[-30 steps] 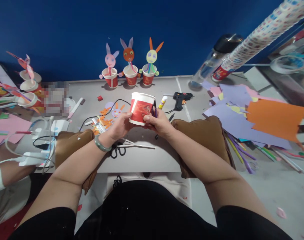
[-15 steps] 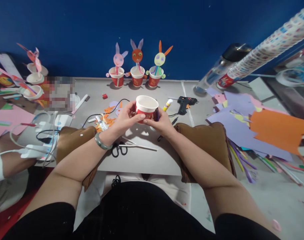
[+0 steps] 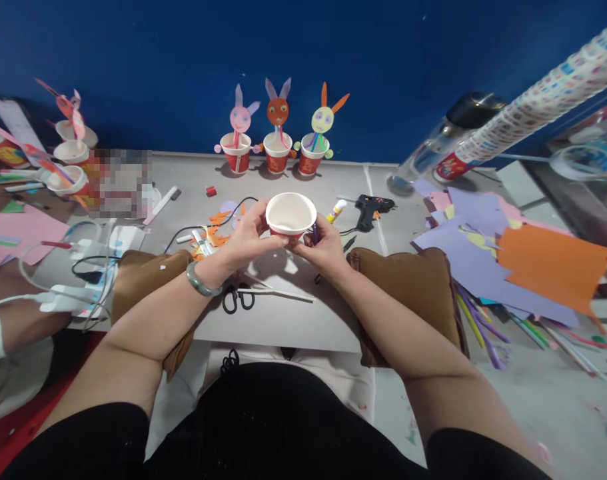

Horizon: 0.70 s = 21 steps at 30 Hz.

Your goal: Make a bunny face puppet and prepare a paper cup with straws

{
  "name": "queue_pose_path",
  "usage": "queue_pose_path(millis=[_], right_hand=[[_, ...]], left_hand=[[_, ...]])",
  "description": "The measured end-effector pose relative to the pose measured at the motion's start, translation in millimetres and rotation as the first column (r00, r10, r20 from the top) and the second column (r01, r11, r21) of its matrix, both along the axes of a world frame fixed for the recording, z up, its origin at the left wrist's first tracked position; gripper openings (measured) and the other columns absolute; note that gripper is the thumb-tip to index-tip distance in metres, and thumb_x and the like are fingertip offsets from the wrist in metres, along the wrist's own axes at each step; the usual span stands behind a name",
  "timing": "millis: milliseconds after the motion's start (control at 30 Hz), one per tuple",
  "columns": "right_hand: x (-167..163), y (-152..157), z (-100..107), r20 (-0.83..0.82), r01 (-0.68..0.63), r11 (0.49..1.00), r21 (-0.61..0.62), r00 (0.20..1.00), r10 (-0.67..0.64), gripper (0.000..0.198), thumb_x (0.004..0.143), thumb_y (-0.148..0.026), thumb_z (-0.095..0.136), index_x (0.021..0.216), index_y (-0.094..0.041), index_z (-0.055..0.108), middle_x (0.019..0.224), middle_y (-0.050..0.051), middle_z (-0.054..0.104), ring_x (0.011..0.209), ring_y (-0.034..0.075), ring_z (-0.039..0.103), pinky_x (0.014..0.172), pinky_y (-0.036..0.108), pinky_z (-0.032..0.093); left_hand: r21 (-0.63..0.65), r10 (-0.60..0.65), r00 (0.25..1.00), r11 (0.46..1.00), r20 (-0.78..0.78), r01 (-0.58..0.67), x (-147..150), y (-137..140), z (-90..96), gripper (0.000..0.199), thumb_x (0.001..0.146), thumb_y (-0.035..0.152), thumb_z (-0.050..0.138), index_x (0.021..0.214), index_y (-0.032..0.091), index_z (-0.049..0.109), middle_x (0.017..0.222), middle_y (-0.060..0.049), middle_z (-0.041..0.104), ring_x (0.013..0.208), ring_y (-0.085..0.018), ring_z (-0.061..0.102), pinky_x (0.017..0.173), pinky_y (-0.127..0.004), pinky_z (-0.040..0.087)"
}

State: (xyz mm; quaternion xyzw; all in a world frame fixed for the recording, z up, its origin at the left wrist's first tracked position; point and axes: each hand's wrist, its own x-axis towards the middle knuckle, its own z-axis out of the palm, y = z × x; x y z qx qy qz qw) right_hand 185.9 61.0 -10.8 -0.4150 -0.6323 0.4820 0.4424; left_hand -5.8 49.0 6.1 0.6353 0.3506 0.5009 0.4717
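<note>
Above the table, a red and white paper cup [image 3: 290,212] is held between my two hands, its mouth tipped toward me so the white inside shows. My left hand [image 3: 253,235] wraps the cup's left side, thumb across the front. On the opposite side my right hand [image 3: 324,245] grips it, and something dark purple shows by those fingers, too small to make out. Below the hands lie black-handled scissors [image 3: 238,299] and a thin white stick [image 3: 283,294]. Just right of the cup is a yellow glue stick [image 3: 336,211], with a black glue gun [image 3: 370,210] beyond it.
Three cups with paper rabbits [image 3: 277,150] stand along the blue wall. A tilted bottle [image 3: 448,133] and a long stack of cups [image 3: 538,103] are at right, near purple paper [image 3: 463,250]. Power strips [image 3: 100,267] and cords lie left, beside another person's arm [image 3: 20,317].
The cup has tipped toward me, so more of its inside shows and less of its red side. Both hands keep hold of it.
</note>
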Motion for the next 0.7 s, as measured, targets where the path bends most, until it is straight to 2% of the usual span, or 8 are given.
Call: queue_pose_path(millis=[267, 500, 600, 700], right_hand=[[-1.1, 1.6, -7.3, -0.023, -0.011, 1.0, 0.004, 1.0, 0.011, 0.062, 0.057, -0.061, 0.091, 0.095, -0.025, 0.058, 0.069, -0.006, 0.036, 0.057, 0.009, 0.024, 0.053, 0.028, 0.019], [0.0, 1.0, -1.8, 0.023, 0.053, 0.998, -0.012, 0.998, -0.053, 0.06, 0.057, -0.058, 0.091, 0.088, -0.025, 0.052, 0.065, -0.008, 0.034, 0.056, 0.008, 0.026, 0.051, 0.026, 0.021], [-0.5, 1.4, -1.1, 0.025, 0.083, 0.996, -0.023, 0.996, -0.082, 0.058, 0.059, -0.057, 0.091, 0.089, -0.025, 0.054, 0.068, -0.006, 0.04, 0.057, 0.009, 0.028, 0.05, 0.027, 0.023], [-0.9, 1.5, -1.5, 0.042, 0.086, 0.996, -0.028, 0.996, -0.085, 0.058, 0.059, -0.057, 0.09, 0.092, -0.024, 0.056, 0.07, -0.006, 0.043, 0.058, 0.009, 0.031, 0.052, 0.027, 0.025]], left_hand=[[0.065, 0.0, 0.998, 0.998, -0.069, 0.005, 0.0, -0.7, -4.8, 0.069, 0.077, 0.046, 0.08, 0.135, 0.02, 0.052, 0.13, -0.013, 0.064, 0.12, -0.029, 0.064, 0.103, -0.044, 0.053], [0.19, 0.074, 0.996, 0.98, -0.057, -0.062, 1.9, -1.2, -7.8, 0.083, 0.081, 0.048, 0.079, 0.15, 0.026, 0.037, 0.148, -0.016, 0.053, 0.137, -0.031, 0.055, 0.113, -0.047, 0.048], [0.209, 0.13, 0.989, 0.971, -0.07, -0.113, -3.5, -1.6, -1.5, 0.066, 0.086, 0.045, 0.072, 0.144, 0.026, 0.045, 0.146, -0.014, 0.056, 0.136, -0.029, 0.056, 0.113, -0.046, 0.048], [0.217, 0.184, 0.973, 0.964, -0.142, -0.151, -9.9, -2.9, 7.9, 0.046, 0.085, 0.035, 0.068, 0.128, 0.023, 0.06, 0.148, -0.014, 0.053, 0.14, -0.029, 0.053, 0.115, -0.045, 0.046]])
